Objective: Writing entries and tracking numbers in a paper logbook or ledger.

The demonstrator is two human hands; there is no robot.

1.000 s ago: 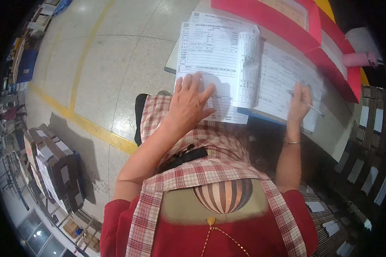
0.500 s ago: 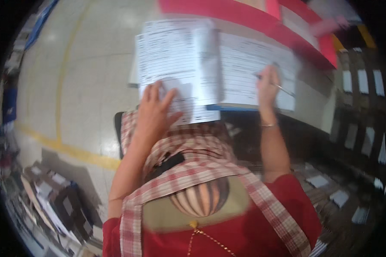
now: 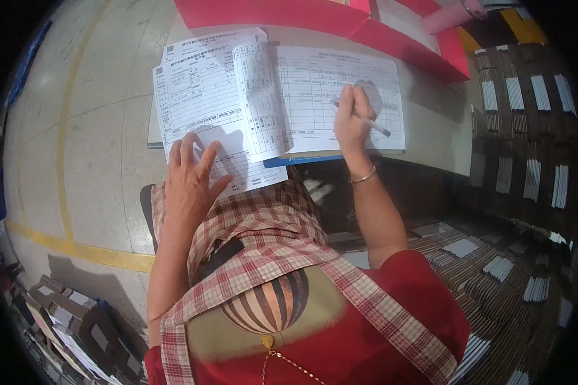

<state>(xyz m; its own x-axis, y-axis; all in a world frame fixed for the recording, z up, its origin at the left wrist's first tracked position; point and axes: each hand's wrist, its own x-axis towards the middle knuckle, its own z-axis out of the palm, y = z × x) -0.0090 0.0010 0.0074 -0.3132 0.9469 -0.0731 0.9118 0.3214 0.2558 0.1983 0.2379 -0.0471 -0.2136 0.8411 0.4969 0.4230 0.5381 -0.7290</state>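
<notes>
My right hand (image 3: 353,125) is closed around a pen (image 3: 379,128), its writing end over a lined form (image 3: 308,122) with handwriting in some rows. That form lies on a blue clipboard or folder (image 3: 305,161), whose edge shows along the near side. At the left, my left hand (image 3: 192,167) rests with fingers spread on printed sheets (image 3: 192,96). The top sheet's right side curls up and over, beside the form.
Pink-red box-like trays (image 3: 398,48) stand along the table's (image 3: 446,122) far side, with a pink cylinder (image 3: 453,16) next to them. Bundles of flat cardboard (image 3: 520,115) are stacked at right, more (image 3: 87,321) at lower left. Yellow lines (image 3: 103,255) mark the floor.
The view has shifted, so the table and papers appear further left, and it is sharper. My right hand still holds the pen over the form; my left hand stays on the sheets.
</notes>
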